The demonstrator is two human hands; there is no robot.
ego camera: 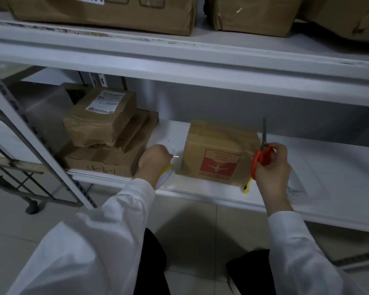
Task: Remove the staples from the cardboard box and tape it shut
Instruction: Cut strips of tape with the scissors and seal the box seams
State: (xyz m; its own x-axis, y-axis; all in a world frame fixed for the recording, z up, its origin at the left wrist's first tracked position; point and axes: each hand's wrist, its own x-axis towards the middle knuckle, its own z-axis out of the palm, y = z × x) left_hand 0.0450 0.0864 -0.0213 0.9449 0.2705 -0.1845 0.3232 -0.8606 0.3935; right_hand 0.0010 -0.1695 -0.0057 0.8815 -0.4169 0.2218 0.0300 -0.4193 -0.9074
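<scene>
Box (219,145) between both hands looks taped already, right hand (273,170) gripping scissors (264,155), left hand (155,159) pinching maybe 1 staple (175,156).

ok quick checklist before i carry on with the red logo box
1. Scissors gripped in the right hand: ok.
2. Blades closed, pointing up, clear of the left hand: ok.
3. Box standing on the shelf between both hands: ok.
4. Shiny sliver pinched at the left fingertips is a pulled staple: cannot tell.
5. No staples left in the box: cannot tell.
6. Tape at hand: a yellow-edged item sits under the left wrist, but whether it is tape: cannot tell.
</scene>
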